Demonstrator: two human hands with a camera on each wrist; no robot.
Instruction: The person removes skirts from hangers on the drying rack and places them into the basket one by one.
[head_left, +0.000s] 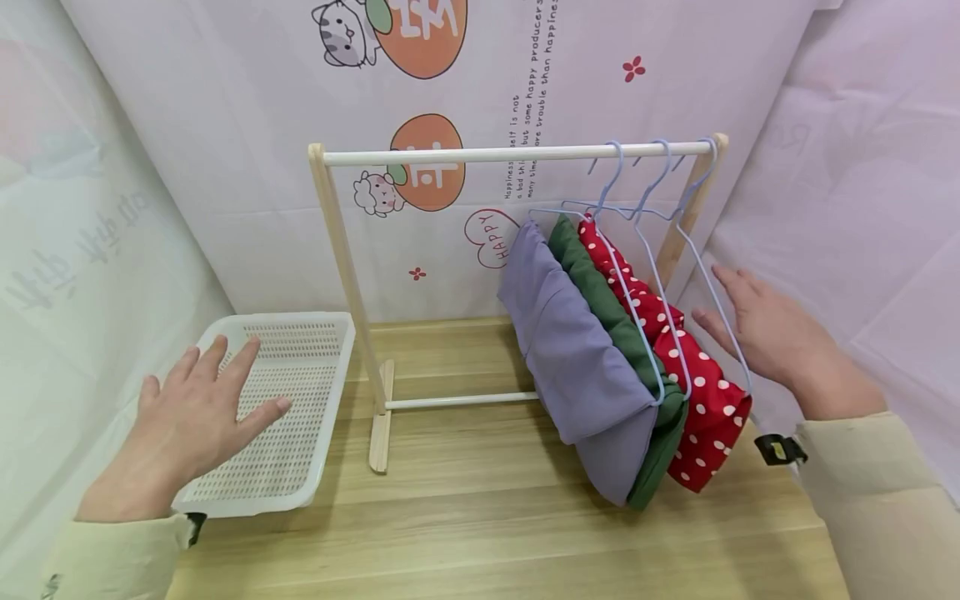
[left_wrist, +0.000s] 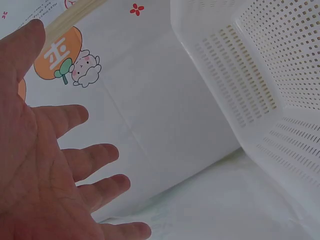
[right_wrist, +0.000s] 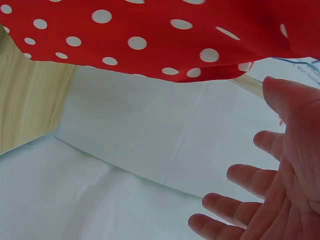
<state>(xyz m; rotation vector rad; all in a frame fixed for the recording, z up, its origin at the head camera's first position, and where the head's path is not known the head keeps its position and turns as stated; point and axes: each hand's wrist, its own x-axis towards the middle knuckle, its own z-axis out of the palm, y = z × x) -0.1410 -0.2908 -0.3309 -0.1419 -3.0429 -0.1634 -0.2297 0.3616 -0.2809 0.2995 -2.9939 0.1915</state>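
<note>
At lower left, the left hand [head_left: 197,412] hovers flat, fingers spread and holding nothing, over a white basket [head_left: 300,333]. At right, the right hand [head_left: 765,333], also spread and holding nothing, sits beside the red dotted garment [head_left: 705,400] hanging at centre right. The right wrist view shows its hem close up; the hangers [head_left: 645,208] are cut off.

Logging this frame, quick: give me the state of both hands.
Left hand: open, fingers spread over the white basket, holding nothing.
Right hand: open, beside the red polka-dot garment, holding nothing.
</note>
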